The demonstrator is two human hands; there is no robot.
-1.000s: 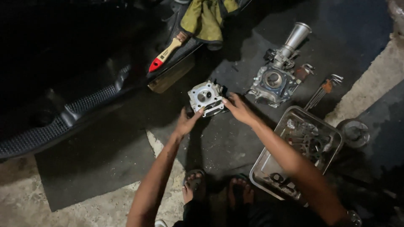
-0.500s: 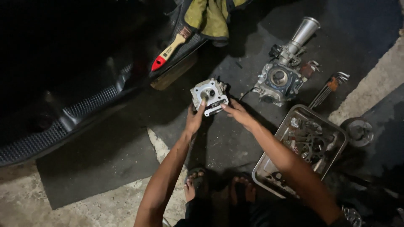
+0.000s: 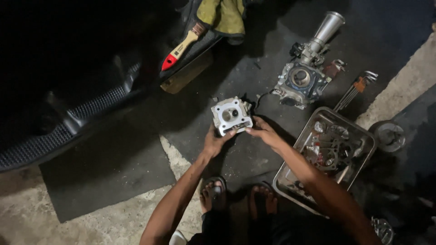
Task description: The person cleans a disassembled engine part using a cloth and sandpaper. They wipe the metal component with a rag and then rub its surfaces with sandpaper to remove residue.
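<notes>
I hold a small silver cylinder head (image 3: pixel 231 115) just above a dark rubber mat (image 3: pixel 113 168), its flat face with round ports turned up toward me. My left hand (image 3: pixel 215 142) grips its lower left edge from below. My right hand (image 3: pixel 262 132) holds its lower right corner, fingers curled on the metal. My two sandalled feet (image 3: pixel 238 196) rest on the ground just below the hands.
A larger engine block with a shiny tube (image 3: pixel 308 68) lies at the upper right. A metal tray (image 3: pixel 361 136) of small parts sits right of my arm, hex keys (image 3: pixel 359 88) beside it. A red-handled brush (image 3: pixel 181 47), a yellow cloth (image 3: pixel 225 13) and a black ribbed panel (image 3: pixel 59 131) lie to the left.
The cylinder head has been tipped and turned in my hands, its flat ported face now up. Both hands stay on it and have shifted slightly.
</notes>
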